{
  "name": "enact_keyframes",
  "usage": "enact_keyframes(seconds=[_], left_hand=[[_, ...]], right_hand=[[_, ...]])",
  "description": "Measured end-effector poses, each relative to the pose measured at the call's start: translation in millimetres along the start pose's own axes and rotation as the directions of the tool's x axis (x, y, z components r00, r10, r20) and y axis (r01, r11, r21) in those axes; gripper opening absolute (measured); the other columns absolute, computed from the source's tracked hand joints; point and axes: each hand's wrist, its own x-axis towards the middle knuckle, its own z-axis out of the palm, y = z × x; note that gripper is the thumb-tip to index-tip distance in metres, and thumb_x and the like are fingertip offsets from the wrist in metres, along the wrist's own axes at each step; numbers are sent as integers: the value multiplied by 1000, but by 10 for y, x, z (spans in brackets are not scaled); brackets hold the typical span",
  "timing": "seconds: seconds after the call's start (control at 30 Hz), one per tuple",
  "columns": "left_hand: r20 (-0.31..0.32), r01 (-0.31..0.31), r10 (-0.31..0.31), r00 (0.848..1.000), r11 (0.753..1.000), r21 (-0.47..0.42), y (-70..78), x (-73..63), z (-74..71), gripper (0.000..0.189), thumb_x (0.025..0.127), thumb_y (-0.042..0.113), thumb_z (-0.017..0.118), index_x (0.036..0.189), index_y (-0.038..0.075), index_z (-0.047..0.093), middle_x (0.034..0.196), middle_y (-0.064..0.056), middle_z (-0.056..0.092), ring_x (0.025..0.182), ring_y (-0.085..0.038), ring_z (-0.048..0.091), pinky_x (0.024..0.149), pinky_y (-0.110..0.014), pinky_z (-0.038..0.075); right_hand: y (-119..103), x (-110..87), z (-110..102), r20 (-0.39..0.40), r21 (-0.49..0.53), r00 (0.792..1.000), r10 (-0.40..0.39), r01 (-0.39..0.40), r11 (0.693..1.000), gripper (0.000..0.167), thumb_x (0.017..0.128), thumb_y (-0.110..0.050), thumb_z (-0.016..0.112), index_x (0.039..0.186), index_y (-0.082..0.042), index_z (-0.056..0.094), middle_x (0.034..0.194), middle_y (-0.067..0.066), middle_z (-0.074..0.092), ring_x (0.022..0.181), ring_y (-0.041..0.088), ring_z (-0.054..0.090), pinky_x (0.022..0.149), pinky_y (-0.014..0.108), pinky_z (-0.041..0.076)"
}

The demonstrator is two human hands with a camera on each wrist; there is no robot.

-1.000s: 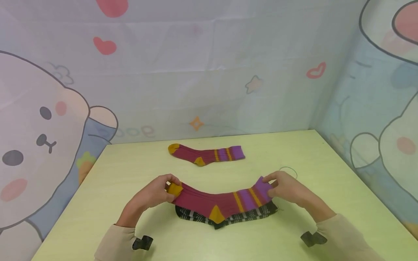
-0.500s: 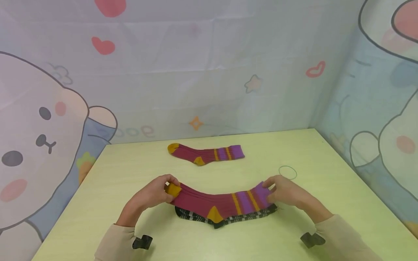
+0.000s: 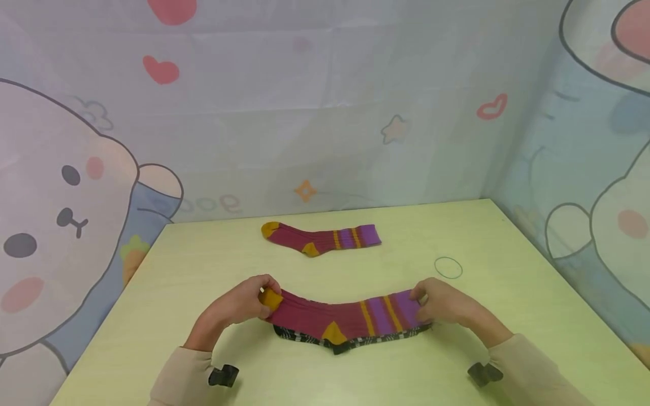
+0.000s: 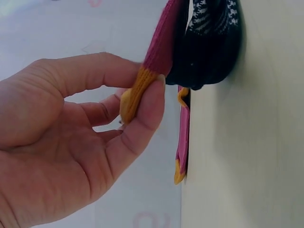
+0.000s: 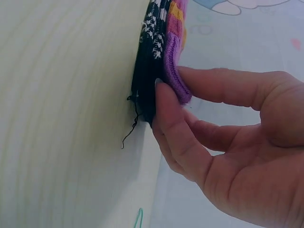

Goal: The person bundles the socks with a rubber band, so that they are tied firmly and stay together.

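A maroon sock (image 3: 315,316) with mustard toe and heel and a purple striped cuff stretches between both hands, sagging slightly in the middle. My left hand (image 3: 249,300) pinches its mustard toe (image 4: 135,92) between thumb and fingers. At the other end my right hand (image 3: 440,303) pinches the purple cuff (image 5: 176,80). Beneath it lies a black sock with a white pattern (image 3: 337,348), mostly covered, its lower edge showing in the head view. In the left wrist view the toe is raised off the table, with the black sock (image 4: 209,52) beyond it.
A matching maroon sock (image 3: 320,241) lies flat farther back on the pale table (image 3: 203,248). To the right rests a thin green loop (image 3: 448,268). Printed cloth (image 3: 254,129) stands behind the table and along its sides. A loose black thread (image 5: 129,130) trails from the black sock's cuff.
The right hand has lowered the purple cuff toward the black sock, covering more of it. The green loop now shows whole. The left hand keeps its pinch on the toe, hardly moved.
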Motion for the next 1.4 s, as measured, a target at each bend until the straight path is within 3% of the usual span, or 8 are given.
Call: enact_keyframes(seconds=[0.3, 0.53, 0.7, 1.07, 1.23, 1.4], left_hand=[[77, -24, 26, 997, 999, -24, -57, 27, -1, 35, 80, -16, 68, 109, 1, 56, 110, -15, 53, 95, -29, 52, 77, -35, 51], [32, -53, 53, 998, 998, 19, -71, 57, -8, 34, 84, -14, 68, 114, 0, 64, 112, -13, 58, 92, -27, 54, 77, -35, 52], [-42, -37, 40, 998, 998, 56, -71, 74, 12, 39, 84, -12, 71, 120, 1, 66, 119, -11, 58, 96, -26, 54, 78, -33, 53], [18, 29, -29, 999, 1000, 12, -158, 88, 36, 46, 82, -13, 72, 126, -4, 61, 118, -14, 56, 92, -26, 55, 78, -34, 52], [24, 43, -45, 999, 996, 79, -199, 117, 63, 48, 80, -9, 77, 124, -3, 61, 117, -12, 58, 99, -26, 54, 85, -38, 51], [28, 39, -46, 999, 982, 187, -239, 119, 92, 48, 74, -5, 84, 118, -3, 63, 106, -7, 60, 96, -23, 56, 88, -41, 50]], right_hand=[[-21, -14, -30, 19, -16, 1000, -8, 8, 1000, 39, 76, 11, 67, 115, 14, 59, 110, 17, 62, 94, 26, 64, 72, 37, 54], [-23, 7, -37, 10, -102, 1000, -10, 11, 995, 38, 74, 9, 71, 111, 9, 61, 108, 14, 62, 85, 22, 57, 73, 38, 51], [-19, 2, -31, 20, -77, 1000, -6, 7, 997, 36, 76, 10, 71, 111, 8, 60, 107, 14, 61, 76, 21, 57, 68, 37, 52], [-23, 12, -27, 19, -82, 1000, -9, 10, 997, 36, 77, 10, 71, 111, 9, 60, 106, 15, 61, 74, 20, 60, 65, 35, 54], [-37, 1, -31, 24, -99, 1000, -12, 14, 995, 36, 77, 9, 73, 111, 8, 60, 107, 14, 61, 78, 20, 59, 67, 35, 53], [-51, -10, -32, 32, -105, 999, -5, 9, 994, 35, 80, 8, 72, 112, 7, 59, 106, 14, 60, 74, 20, 58, 63, 36, 54]])
